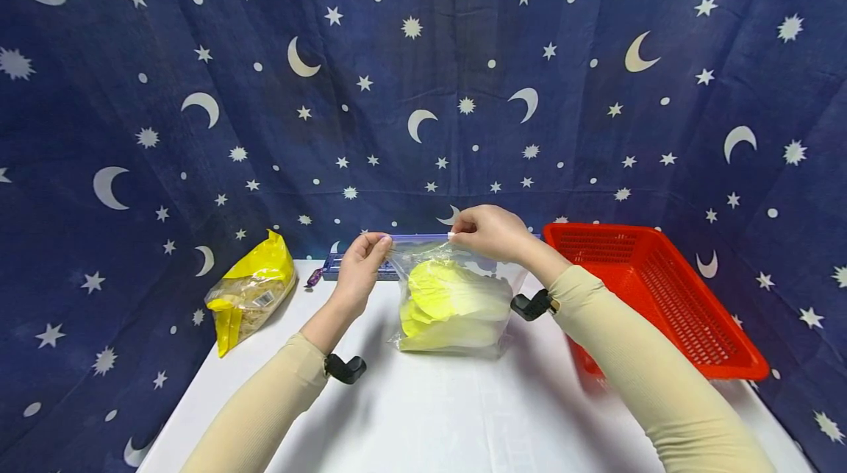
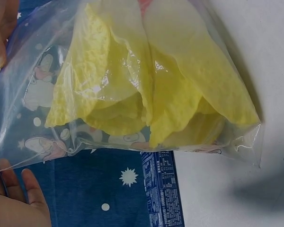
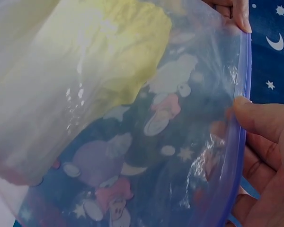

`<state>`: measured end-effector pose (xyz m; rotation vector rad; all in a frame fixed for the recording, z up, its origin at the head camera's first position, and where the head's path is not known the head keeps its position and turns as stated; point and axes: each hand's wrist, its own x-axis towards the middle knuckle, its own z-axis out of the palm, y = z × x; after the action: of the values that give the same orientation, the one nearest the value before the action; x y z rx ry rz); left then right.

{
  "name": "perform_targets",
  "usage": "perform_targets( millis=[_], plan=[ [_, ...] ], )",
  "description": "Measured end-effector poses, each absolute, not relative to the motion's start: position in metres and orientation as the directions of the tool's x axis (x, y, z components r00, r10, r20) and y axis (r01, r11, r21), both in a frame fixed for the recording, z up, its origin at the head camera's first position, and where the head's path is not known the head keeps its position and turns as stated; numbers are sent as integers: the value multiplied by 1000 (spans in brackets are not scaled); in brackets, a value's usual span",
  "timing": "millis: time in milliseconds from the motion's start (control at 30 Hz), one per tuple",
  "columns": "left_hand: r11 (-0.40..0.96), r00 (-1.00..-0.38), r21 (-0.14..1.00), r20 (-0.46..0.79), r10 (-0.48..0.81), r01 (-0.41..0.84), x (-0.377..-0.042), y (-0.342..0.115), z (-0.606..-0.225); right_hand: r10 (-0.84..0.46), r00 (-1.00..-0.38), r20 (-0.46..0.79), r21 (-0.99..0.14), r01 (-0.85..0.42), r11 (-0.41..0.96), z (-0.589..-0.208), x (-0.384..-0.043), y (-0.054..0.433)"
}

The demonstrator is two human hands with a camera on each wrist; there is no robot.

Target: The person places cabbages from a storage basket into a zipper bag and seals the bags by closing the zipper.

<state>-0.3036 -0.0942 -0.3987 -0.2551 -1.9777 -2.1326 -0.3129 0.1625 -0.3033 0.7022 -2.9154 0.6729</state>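
A clear zip bag [image 1: 463, 344] with a purple top strip stands upright above the white table, with pale yellow-green cabbage leaves [image 1: 453, 296] inside. Its top left corner is pinched between the thumb and fingers of my left hand [image 1: 357, 274]. Farther along the strip, beside a small white piece [image 1: 451, 235], my right hand [image 1: 492, 229] pinches the top edge. Cartoon prints on the plastic show in the right wrist view, where the right thumb lies on the purple strip [image 3: 244, 71]. Close up, the left wrist view shows the leaves [image 2: 175, 90] lying folded behind the plastic.
A yellow and clear food packet [image 1: 254, 289] leans at the table's left edge. Behind the left hand lie a flat blue box [image 1: 384, 272] and a small purple wrapped piece [image 1: 314, 278]. On the right is a red basket [image 1: 721, 311], partly behind the right arm.
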Motion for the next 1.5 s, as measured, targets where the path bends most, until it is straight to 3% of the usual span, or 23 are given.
perform_targets(
  millis=[1500],
  plan=[
    [-68,-966,964,253,-56,256,-307,-97,-401,-366,-916,165,-400,-401,824,-304,-309,209]
  ],
)
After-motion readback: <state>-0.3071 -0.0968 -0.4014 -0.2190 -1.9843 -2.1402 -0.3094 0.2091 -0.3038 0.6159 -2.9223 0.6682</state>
